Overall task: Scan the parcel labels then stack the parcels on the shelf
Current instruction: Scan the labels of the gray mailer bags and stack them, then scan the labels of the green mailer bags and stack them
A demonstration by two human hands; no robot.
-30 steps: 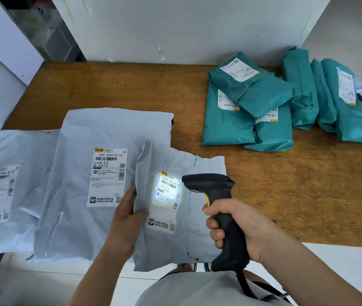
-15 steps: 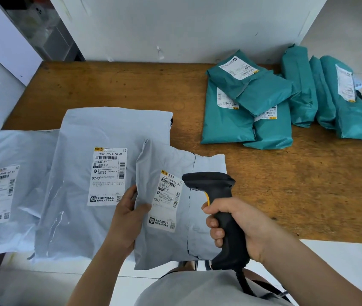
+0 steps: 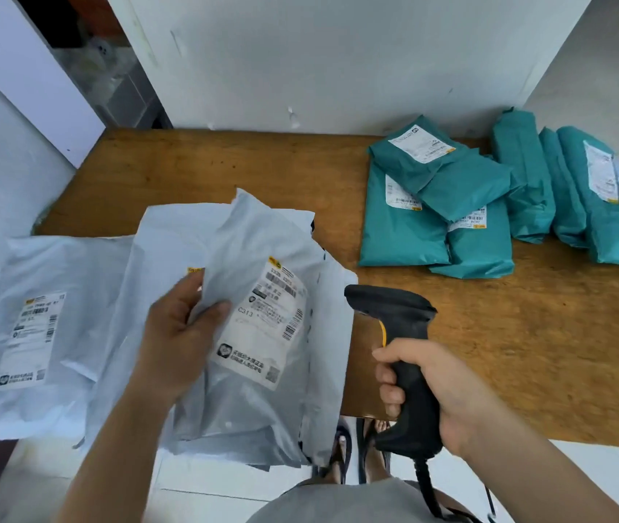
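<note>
My left hand grips the left edge of a small grey parcel with a white label and holds it raised and tilted above the table. Under it lies a larger grey parcel, mostly covered. A third grey parcel with its label up lies at the far left. My right hand is closed on the handle of a black barcode scanner, whose head points left toward the held parcel's right edge. No scan light shows on the label.
Several teal parcels lie in overlapping piles at the table's back right. The wooden table has a bare stretch to the right of the scanner. A white wall stands behind. The scanner cable hangs down by my body.
The scanner's light on the label went out. My left hand has lifted the small grey parcel up and tilted it, covering the larger parcel's label. The scanner stays in place.
</note>
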